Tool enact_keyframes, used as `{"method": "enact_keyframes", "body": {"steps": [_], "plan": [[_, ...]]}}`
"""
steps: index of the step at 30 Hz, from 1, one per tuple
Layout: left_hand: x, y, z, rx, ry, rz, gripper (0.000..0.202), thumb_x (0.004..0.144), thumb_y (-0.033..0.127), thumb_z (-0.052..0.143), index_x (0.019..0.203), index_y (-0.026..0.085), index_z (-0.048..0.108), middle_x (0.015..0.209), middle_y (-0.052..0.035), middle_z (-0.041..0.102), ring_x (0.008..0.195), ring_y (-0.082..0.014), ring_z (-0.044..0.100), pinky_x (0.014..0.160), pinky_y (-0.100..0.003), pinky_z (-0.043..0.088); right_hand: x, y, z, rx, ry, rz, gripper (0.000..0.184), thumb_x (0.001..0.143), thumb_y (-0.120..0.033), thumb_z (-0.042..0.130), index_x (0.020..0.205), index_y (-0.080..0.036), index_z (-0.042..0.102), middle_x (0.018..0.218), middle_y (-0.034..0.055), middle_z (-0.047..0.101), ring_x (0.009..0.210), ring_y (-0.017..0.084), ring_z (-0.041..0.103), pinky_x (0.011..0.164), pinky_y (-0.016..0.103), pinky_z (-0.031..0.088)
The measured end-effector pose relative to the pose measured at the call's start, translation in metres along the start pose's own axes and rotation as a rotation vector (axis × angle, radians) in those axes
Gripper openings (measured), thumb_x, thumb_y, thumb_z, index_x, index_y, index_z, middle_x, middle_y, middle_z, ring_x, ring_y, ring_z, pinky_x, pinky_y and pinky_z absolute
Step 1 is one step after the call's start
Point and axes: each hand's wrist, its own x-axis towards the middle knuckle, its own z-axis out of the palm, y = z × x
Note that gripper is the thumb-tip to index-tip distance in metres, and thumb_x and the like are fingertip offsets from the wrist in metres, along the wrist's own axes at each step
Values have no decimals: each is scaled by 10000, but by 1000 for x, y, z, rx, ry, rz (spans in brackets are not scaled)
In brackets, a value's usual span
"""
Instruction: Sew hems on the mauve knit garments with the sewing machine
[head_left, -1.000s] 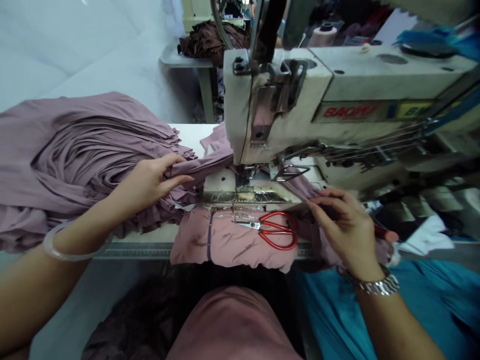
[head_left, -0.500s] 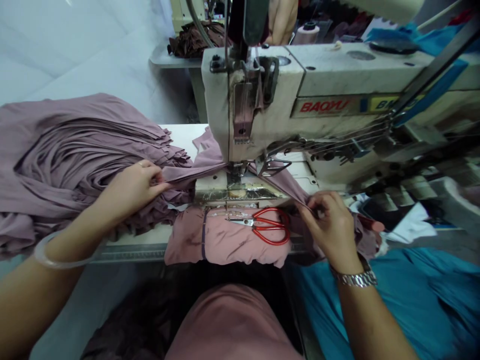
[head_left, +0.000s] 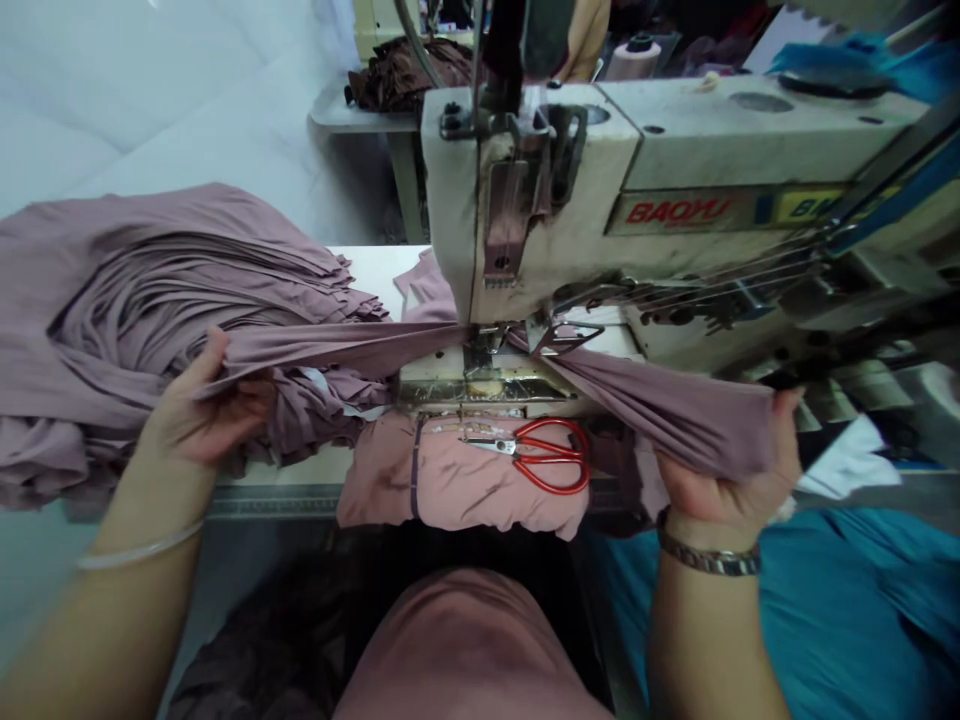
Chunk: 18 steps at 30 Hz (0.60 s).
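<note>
A mauve fabric piece runs taut under the needle area of the sewing machine and out on both sides. On the left my left hand grips one end, thumb on top and palm turned up, just in front of the stacked mauve fabric. To the right of the machine, my right hand holds the other end, spread over its fingers with the thumb at the edge. Red-handled scissors lie between the hands on a pink padded cloth bundle, touched by neither.
Teal fabric hangs at the lower right. White paper scraps lie beside my right hand. Behind the machine are a dark brown fabric pile, a thread cone and part of another person's hand.
Both hands have moved outward, away from the machine, and turned palm up. The mauve fabric is now stretched wider on both sides. The view has shifted slightly.
</note>
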Motion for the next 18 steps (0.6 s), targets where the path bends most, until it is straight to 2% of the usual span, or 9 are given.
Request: {"method": "enact_keyframes", "body": {"steps": [2, 4, 5, 7, 8, 9, 12, 15, 18], "plan": [[1, 1, 24, -142, -94, 97, 299, 841, 375, 714, 674, 170, 576, 584, 66, 633, 463, -30, 522, 406, -84, 440, -13, 15, 17, -170, -131, -124, 200, 754, -357, 768, 780, -199, 649, 753, -62, 664, 711, 98, 632, 729, 284, 578], [-6, -6, 55, 12, -287, 320, 263, 838, 429, 706, 786, 178, 646, 731, 36, 700, 627, -77, 633, 606, -179, 570, -25, 36, 31, -571, -435, -305, 130, 799, -313, 729, 787, -199, 669, 714, -47, 648, 638, 95, 596, 662, 259, 548], [-12, -12, 71, 221, -459, 430, 268, 841, 443, 698, 911, 185, 678, 856, 6, 727, 747, -116, 672, 706, -241, 591, -28, 46, 35, -835, -665, -396, 98, 825, -290, 703, 851, -196, 689, 783, -12, 675, 701, 123, 618, 703, 290, 551], [-22, -32, 96, 793, -846, 667, 418, 845, 432, 697, 1173, 177, 644, 1149, -76, 690, 1028, -204, 656, 882, -344, 562, -29, 59, 39, -1312, -1115, -631, 164, 866, -250, 651, 1001, -169, 695, 941, 80, 695, 867, 202, 631, 792, 373, 545], [-26, -43, 104, 1036, -908, 824, 476, 853, 416, 692, 1244, 160, 609, 1223, -116, 652, 1096, -238, 625, 916, -378, 538, -25, 61, 39, -1507, -1272, -761, 226, 879, -226, 625, 1082, -142, 679, 1027, 127, 684, 949, 241, 616, 824, 411, 534], [-28, -54, 108, 1230, -906, 946, 478, 871, 377, 675, 1281, 147, 586, 1243, -145, 630, 1122, -263, 602, 927, -411, 518, -20, 61, 37, -1662, -1355, -897, 290, 889, -199, 598, 1162, -112, 648, 1101, 165, 661, 1004, 270, 594, 836, 434, 524], [-29, -80, 105, 1540, -695, 1233, 348, 934, 222, 562, 1276, 170, 591, 1044, -131, 650, 959, -246, 612, 807, -403, 497, 0, 47, 28, -1906, -1358, -1193, 464, 905, -129, 532, 1364, -66, 502, 1233, 208, 596, 1062, 291, 550, 826, 435, 505], [-28, -89, 96, 1671, -602, 1444, 337, 954, 182, 500, 1281, 188, 583, 947, -95, 632, 852, -214, 591, 739, -370, 472, 8, 34, 25, -1869, -1416, -1351, 453, 922, -122, 505, 1374, -87, 497, 1146, 168, 638, 974, 247, 564, 779, 380, 491], [-33, -88, 95, 1661, -627, 1487, 331, 954, 171, 495, 1273, 134, 574, 1106, -125, 635, 1014, -237, 586, 896, -412, 471, 3, 35, 27, -1755, -1451, -1471, 331, 920, -108, 503, 1236, -77, 595, 1204, 158, 637, 1089, 263, 556, 858, 402, 474]]}}
